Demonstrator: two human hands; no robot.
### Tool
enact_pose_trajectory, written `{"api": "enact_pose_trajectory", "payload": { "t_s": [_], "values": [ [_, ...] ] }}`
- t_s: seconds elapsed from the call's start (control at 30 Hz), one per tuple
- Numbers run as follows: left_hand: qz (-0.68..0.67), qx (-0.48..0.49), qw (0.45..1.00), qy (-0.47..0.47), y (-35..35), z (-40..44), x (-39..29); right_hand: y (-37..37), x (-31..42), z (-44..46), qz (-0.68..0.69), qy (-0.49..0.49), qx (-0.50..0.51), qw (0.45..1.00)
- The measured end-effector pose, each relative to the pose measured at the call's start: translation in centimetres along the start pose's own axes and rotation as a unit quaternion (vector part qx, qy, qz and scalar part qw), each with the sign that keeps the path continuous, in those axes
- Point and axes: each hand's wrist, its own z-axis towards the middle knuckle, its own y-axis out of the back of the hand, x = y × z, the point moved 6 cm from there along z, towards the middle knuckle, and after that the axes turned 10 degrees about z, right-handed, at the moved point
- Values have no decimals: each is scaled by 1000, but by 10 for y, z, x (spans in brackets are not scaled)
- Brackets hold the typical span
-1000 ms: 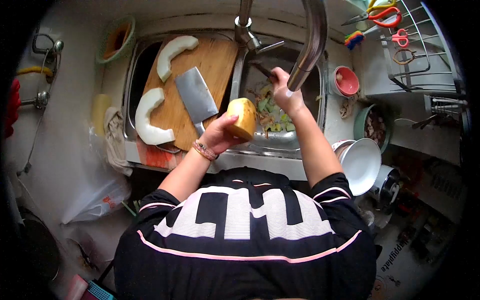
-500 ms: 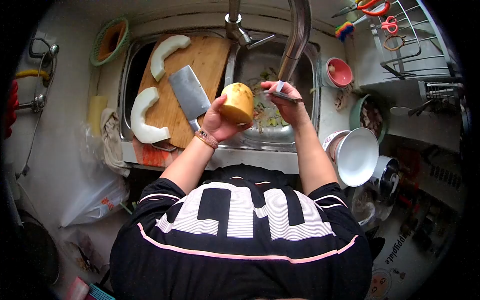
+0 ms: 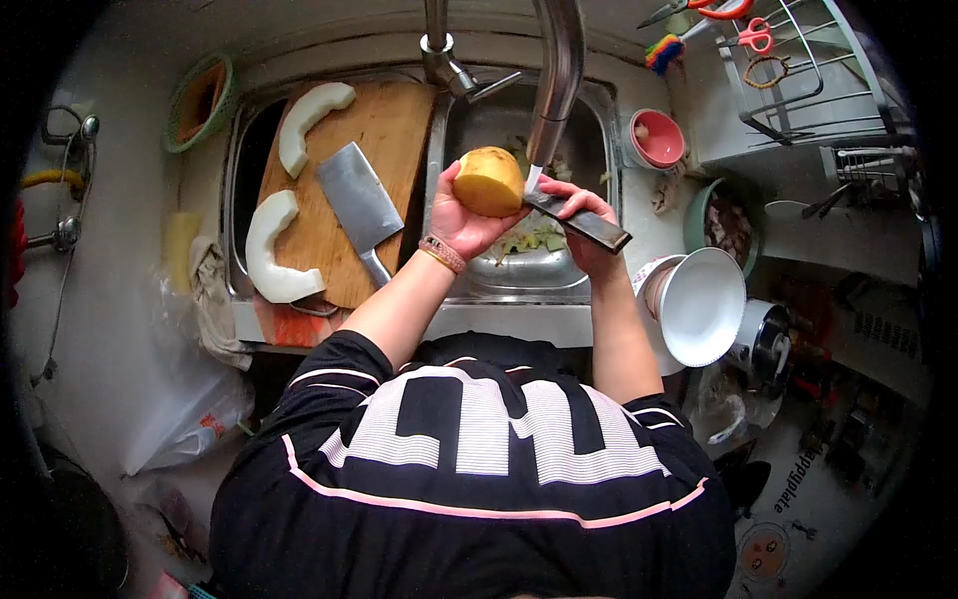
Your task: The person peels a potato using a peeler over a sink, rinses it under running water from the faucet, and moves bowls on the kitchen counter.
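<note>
Cupped yellow veg (image 3: 489, 182) in L hand (image 3: 464, 225), gripped dark tool (image 3: 604, 232) (poss. knife) w/ R hand (image 3: 596, 258); risked cut via veg slip.

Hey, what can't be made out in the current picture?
All in the head view:
- Underside of the yellow vegetable: hidden by the left hand.
- Part of the dark tool: covered by the right hand.
- Floor of the left basin: mostly covered by the cutting board.
- Orange-handled scissors: cut off by the top edge.
</note>
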Motion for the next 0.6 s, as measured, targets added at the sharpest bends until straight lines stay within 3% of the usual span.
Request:
{"api": "enact_pose_trajectory", "payload": {
  "t_s": [0.2, 0.27, 0.33, 0.37, 0.47, 0.53, 0.57, 0.6],
  "values": [
    [52, -20, 997, 60, -10, 22, 21, 26, 21, -11, 27, 34, -78, 996],
    [87, -12, 990, 114, -3, 28, 28, 49, 24, -9, -106, 23, -177, 978],
    [149, -29, 979, 136, 15, 34, 32, 60, 33, 6, -285, 71, -208, 933],
    [168, -40, 973, 150, 26, 36, 33, 71, 30, 15, -349, 31, -265, 898],
    [397, -110, 904, 111, -2, 17, 20, 28, 38, 73, -565, 13, -153, 811],
    [468, -161, 863, 100, 3, 10, 12, 14, 15, 114, -695, -12, -21, 719],
    [471, -168, 861, 96, 2, 5, 9, 10, 4, 130, -669, -63, 15, 740],
    [473, -174, 859, 91, 1, -1, 6, 7, -7, 149, -699, -100, 47, 707]
  ]
}}
